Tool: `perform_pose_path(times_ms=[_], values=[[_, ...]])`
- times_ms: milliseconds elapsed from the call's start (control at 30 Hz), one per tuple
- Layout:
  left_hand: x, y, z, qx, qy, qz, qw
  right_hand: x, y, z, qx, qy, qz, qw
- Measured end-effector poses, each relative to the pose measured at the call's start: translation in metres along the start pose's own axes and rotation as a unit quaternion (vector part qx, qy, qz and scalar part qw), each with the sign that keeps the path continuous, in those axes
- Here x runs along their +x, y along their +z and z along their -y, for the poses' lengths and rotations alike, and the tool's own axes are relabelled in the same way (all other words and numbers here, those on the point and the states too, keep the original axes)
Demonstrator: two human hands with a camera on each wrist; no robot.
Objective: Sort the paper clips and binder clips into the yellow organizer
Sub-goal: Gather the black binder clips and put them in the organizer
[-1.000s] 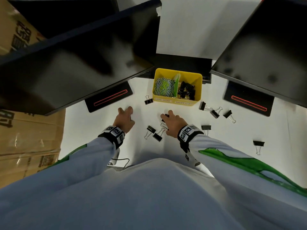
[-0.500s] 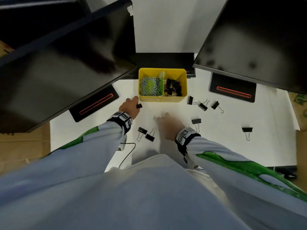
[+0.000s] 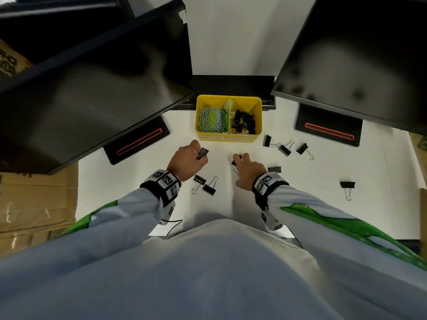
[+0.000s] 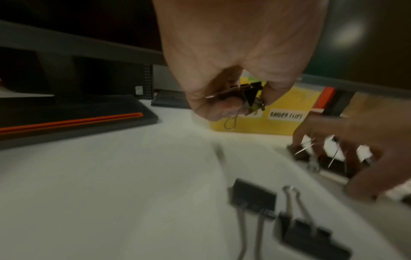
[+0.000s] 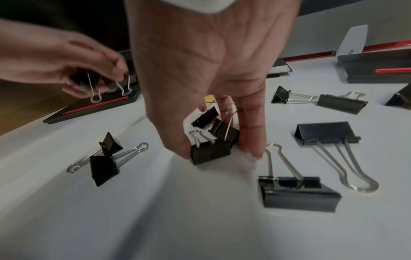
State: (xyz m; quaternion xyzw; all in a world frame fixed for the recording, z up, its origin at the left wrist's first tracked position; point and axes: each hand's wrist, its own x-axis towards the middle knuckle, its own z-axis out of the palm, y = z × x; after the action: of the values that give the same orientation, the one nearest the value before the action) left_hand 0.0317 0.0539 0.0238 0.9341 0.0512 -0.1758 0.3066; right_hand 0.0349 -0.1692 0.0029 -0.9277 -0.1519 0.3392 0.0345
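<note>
Standing over the white table [image 3: 143,185], the person works with both hands. The left hand [image 3: 184,161] is lifted just before the yellow organizer [image 3: 258,116], its fingers curled around a black clip [image 3: 202,153]. The right hand [image 3: 248,169] reaches down – thumb and fingers close on a small bunch of clips [image 5: 211,151] on the table. Colored paper clips [image 3: 211,122] fill the organizer's left compartment, binder clips [image 3: 243,122] the right. More loose clips [image 3: 285,148] lie scattered near.
</note>
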Motion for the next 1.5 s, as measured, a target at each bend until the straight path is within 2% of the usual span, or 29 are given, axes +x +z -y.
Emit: perform_pose_path(times_ms=[100,200,367,500,567,700,800,867,933,1033,1133,1267,1333,1433,1500], values=[[0.002,-0.011,-0.035,-0.077,0.018,-0.021,0.997,-0.001,0.006,0.004,0.034,0.013,-0.029,0.999],[0.017,-0.017,-0.075,-0.096,0.058,-0.034,0.993,-0.003,0.011,0.002,0.052,0.013,-0.056,0.997],[0.058,-0.015,-0.134,-0.045,0.093,-0.046,0.994,-0.005,0.015,-0.007,0.026,0.041,-0.056,0.997],[0.087,-0.007,-0.144,0.051,0.083,-0.012,0.995,-0.008,0.020,-0.013,0.049,0.027,-0.041,0.998],[0.091,-0.001,-0.140,0.063,0.080,-0.001,0.995,-0.010,0.020,-0.018,0.061,0.019,-0.038,0.997],[0.072,-0.001,-0.125,0.021,0.119,-0.042,0.992,-0.015,0.015,-0.029,0.131,-0.026,-0.018,0.991],[0.044,0.002,-0.089,0.016,0.120,-0.021,0.992,-0.018,0.000,-0.037,0.198,-0.071,-0.049,0.976],[0.022,0.009,-0.055,0.037,0.094,0.003,0.995,-0.016,-0.019,-0.042,0.264,-0.084,-0.077,0.958],[0.000,0.019,-0.024,0.093,0.033,0.048,0.994,-0.011,-0.044,-0.044,0.328,-0.087,-0.113,0.934],[-0.028,0.037,0.004,0.190,-0.019,0.123,0.974,0.005,-0.084,-0.042,0.364,-0.078,-0.175,0.912],[-0.042,0.053,0.009,0.216,-0.033,0.144,0.965,0.025,-0.111,-0.040,0.307,-0.035,-0.219,0.926],[-0.042,0.068,-0.001,0.212,-0.025,0.130,0.968,0.032,-0.115,-0.036,0.169,-0.005,-0.155,0.973],[-0.038,0.070,-0.007,0.218,-0.019,0.130,0.967,0.025,-0.109,-0.032,0.094,-0.030,-0.175,0.980],[-0.031,0.069,-0.011,0.232,-0.025,0.142,0.962,0.010,-0.091,-0.024,0.035,-0.111,-0.239,0.964],[-0.027,0.067,-0.012,0.230,-0.029,0.149,0.961,0.003,-0.074,-0.020,-0.001,-0.153,-0.231,0.961]])
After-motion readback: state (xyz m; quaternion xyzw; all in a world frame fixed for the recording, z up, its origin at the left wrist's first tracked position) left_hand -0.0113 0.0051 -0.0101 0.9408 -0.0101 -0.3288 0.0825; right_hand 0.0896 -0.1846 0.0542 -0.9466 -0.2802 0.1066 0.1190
